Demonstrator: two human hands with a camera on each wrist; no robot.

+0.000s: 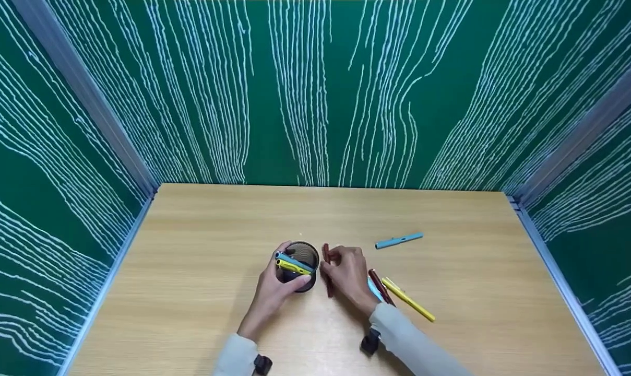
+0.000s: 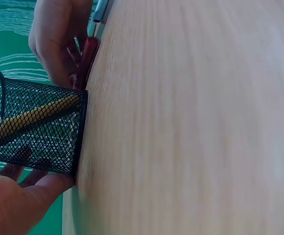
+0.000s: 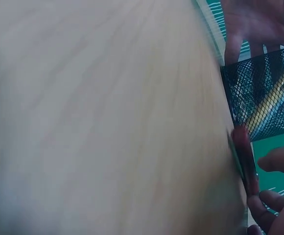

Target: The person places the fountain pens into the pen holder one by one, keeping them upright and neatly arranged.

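My left hand [image 1: 276,284] grips a black mesh pen cup [image 1: 305,251] from its left side, thumb at the near rim. Inside the cup lean a blue pen [image 1: 287,258] and a yellow pen [image 1: 293,267]; the yellow one also shows through the mesh in the left wrist view. Just right of the cup, my right hand [image 1: 349,271] has its thumb and curled fingers at a dark red pen [image 1: 330,288], which lies along the tabletop. In the right wrist view this red pen [image 3: 245,154] overlaps the edge of the cup.
Beside my right wrist lie a light blue pen [image 1: 375,289], a second dark red pen [image 1: 382,287] and a yellow pen [image 1: 409,299]. Farther back is another blue pen [image 1: 399,240]. Green walls with white lines [image 1: 294,104] enclose the wooden table [image 1: 200,235].
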